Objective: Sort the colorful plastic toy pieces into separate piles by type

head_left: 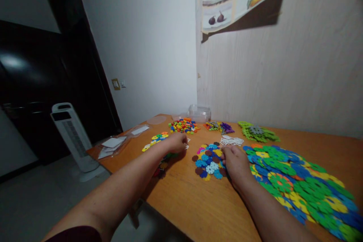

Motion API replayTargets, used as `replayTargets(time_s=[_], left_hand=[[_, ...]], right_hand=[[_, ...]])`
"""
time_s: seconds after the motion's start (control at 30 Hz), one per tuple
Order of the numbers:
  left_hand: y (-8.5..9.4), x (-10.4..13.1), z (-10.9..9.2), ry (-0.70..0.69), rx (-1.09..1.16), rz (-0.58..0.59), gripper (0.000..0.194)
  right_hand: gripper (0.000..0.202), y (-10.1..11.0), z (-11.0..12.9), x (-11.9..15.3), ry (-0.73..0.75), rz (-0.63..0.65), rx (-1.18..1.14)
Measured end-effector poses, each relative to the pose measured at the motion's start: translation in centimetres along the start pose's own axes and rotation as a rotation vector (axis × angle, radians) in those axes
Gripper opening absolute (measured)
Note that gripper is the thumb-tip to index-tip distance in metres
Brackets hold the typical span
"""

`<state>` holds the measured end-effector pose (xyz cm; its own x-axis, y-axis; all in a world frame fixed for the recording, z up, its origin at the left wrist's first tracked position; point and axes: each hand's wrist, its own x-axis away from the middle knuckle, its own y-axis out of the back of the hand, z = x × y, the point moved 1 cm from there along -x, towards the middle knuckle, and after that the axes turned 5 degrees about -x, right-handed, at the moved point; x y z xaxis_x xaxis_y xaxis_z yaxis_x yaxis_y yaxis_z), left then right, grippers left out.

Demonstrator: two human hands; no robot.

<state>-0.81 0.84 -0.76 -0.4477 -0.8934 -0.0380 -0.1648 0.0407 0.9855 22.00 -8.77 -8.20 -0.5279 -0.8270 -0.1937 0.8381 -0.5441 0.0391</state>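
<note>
My left hand (178,143) is at the middle of the wooden table (167,204), its fingers closed on a white piece (187,144) that shows past the fingertips. Under my left forearm lies a pile of small colourful discs (154,140), partly hidden. My right hand (234,160) has its fingers curled together at the right edge of a pile of small flower-shaped discs (208,162), brown, blue and yellow; what they hold, if anything, is hidden. Several white pieces (231,140) lie just behind my right hand.
Large flower discs (303,185) cover the right side. Along the back are small bricks (184,125), purple pieces (227,127), green pieces (259,132) and a clear container (200,113). Plastic bags (113,143) lie at the left edge. A white tower fan (72,136) stands on the floor.
</note>
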Motion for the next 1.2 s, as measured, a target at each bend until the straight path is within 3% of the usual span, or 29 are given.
replayTargets(time_s=[0.13, 0.3, 0.4, 0.7, 0.83, 1.0, 1.2], left_hand=[[-0.4, 0.1, 0.0, -0.053, -0.180, 0.066, 0.017], [-0.4, -0.1, -0.1, -0.056, -0.174, 0.074, 0.015], [-0.4, -0.2, -0.2, -0.065, -0.169, 0.068, 0.012], [-0.8, -0.9, -0.1, -0.096, -0.212, 0.111, 0.025], [-0.8, -1.4, 0.1, -0.105, -0.165, 0.138, 0.021], [-0.7, -1.7, 0.0, -0.012, -0.063, 0.207, 0.005], [-0.9, -2.0, 0.0, 0.049, 0.128, 0.205, 0.015]], right_hand=[[0.030, 0.2, 0.1, -0.1, -0.026, -0.013, -0.005], [0.035, 0.9, 0.3, -0.6, 0.081, -0.139, 0.080], [0.040, 1.2, 0.6, -0.6, 0.174, -0.146, 0.200], [0.053, 0.6, 0.6, 0.0, 0.254, 0.043, 0.444], [0.058, 0.0, 0.4, 0.5, 0.291, 0.153, 0.604], [0.055, -0.4, 1.0, 1.1, 0.324, 0.340, 0.751], [0.051, -0.6, 1.5, 1.9, 0.389, 0.447, 0.753]])
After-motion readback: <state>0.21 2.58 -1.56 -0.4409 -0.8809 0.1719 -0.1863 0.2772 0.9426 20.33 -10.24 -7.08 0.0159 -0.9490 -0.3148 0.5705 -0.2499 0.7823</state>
